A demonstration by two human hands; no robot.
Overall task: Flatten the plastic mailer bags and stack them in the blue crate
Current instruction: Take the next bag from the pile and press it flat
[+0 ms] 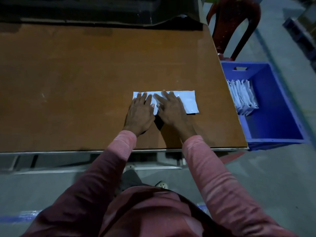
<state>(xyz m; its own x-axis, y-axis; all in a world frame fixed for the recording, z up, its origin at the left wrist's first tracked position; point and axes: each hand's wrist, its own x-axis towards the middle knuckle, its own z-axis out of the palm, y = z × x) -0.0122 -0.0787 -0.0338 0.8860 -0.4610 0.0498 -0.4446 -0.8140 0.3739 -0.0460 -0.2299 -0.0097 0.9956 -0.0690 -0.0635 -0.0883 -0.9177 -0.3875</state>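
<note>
I read both hands as flat and pressing, neither one gripping. The left hand [139, 113] lies palm down with straight, slightly spread fingers on the left end of the white mailer bag [188, 101]. The right hand [171, 108] lies just beside it, thumbs almost touching, with straight fingers across the middle of the same bag.

The bag lies flat on the brown table [85, 74], its long side running left to right under both palms. Its uncovered end extends to the right of the right hand. A dark patch [159, 123] shows between the two wrists, at the near edge of the bag; I cannot tell what it is.

The blue crate [273, 141] sits on the floor well to the right of the right hand, against the table's right edge. A stack of white bags [242, 96] lies inside it, against the wall nearest the table. A dark red chair [234, 23] stands beyond the crate, far ahead of the right hand. Both forearms wear pink sleeves [213, 177].
</note>
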